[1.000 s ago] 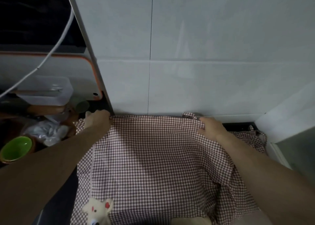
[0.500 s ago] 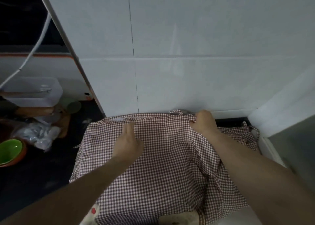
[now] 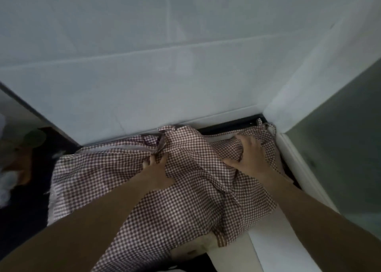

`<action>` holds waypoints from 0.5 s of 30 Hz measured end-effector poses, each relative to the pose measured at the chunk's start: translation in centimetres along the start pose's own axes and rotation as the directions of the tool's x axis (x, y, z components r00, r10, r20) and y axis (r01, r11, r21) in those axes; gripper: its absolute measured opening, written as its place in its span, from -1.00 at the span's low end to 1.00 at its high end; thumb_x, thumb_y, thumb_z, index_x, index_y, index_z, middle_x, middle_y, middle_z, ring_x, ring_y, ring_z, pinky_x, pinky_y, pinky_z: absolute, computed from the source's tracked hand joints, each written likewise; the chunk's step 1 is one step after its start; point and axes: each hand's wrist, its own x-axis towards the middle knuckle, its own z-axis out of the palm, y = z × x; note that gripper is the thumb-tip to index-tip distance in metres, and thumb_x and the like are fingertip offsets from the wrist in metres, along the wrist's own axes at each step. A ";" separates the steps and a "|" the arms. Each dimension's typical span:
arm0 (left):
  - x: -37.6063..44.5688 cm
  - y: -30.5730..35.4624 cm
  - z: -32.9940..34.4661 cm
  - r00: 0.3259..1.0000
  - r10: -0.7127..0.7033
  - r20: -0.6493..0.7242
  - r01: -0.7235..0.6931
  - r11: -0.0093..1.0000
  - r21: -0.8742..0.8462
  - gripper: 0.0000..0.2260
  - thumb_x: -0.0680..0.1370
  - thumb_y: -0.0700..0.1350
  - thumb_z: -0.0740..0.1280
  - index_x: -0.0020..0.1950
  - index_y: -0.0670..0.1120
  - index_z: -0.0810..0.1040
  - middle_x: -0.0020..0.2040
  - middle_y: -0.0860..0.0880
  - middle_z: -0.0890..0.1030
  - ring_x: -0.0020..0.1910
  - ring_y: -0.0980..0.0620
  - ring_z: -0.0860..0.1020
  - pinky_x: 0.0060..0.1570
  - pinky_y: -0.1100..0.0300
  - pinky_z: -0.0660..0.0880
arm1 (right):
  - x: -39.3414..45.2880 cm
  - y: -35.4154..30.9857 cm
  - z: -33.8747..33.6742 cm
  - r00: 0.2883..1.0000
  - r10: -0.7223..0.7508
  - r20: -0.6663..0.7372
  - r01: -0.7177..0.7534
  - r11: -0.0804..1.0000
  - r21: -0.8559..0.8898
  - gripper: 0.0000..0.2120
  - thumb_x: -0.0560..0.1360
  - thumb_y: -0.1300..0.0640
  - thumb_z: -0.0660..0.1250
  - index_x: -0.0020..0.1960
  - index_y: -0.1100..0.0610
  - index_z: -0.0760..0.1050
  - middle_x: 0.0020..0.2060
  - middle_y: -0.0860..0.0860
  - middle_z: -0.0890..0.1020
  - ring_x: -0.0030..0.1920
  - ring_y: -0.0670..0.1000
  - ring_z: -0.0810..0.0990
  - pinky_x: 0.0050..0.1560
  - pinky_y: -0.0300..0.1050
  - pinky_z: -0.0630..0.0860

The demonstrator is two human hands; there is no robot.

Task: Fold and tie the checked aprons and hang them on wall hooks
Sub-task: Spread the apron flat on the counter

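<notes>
Checked apron (image 3: 185,199) lay bunched by the far wall (image 3: 165,76), left hand (image 3: 157,171) pinched a fold, right hand (image 3: 250,156) clutched cloth, no writing readable.

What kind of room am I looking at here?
Probably a home kitchen corner. Pale wall tiles back a dark counter, and a checked apron lies bunched on it under the left hand and right hand.
</notes>
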 end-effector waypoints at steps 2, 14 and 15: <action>0.5 0.3 0.2 1.000 -0.011 0.004 0.011 1.000 0.024 -0.08 0.52 0.27 0.30 0.58 0.14 -0.32 0.58 -0.21 -0.27 0.55 -0.37 -0.17 0.50 -0.24 0.07 | -3.0 3.2 0.7 0.989 0.147 -0.001 -0.147 0.988 -0.054 0.07 0.25 -0.63 0.03 0.48 0.11 0.26 0.43 0.17 0.35 0.43 0.21 0.27 0.45 0.24 0.17; 2.1 1.3 -0.9 0.998 -0.060 0.005 0.060 0.991 -0.120 -0.07 0.45 0.47 0.18 0.56 0.20 -0.35 0.58 -0.25 -0.28 0.55 -0.40 -0.04 0.51 -0.26 0.04 | -9.5 7.1 2.2 0.849 0.360 0.387 -0.507 0.760 0.406 -0.82 0.48 0.05 0.48 -0.06 0.08 0.51 -0.02 -0.01 0.58 0.12 0.05 0.52 -0.03 -0.27 0.47; 2.2 1.2 -0.9 0.999 -0.054 -0.005 0.053 0.990 -0.132 -0.07 0.45 0.46 0.18 0.56 0.19 -0.34 0.58 -0.26 -0.27 0.55 -0.39 -0.03 0.52 -0.24 0.04 | -9.6 7.3 2.2 0.856 0.353 0.378 -0.502 0.740 0.448 -0.56 0.41 -0.02 0.55 0.18 0.13 0.51 0.18 0.03 0.56 0.22 0.06 0.50 0.16 -0.16 0.49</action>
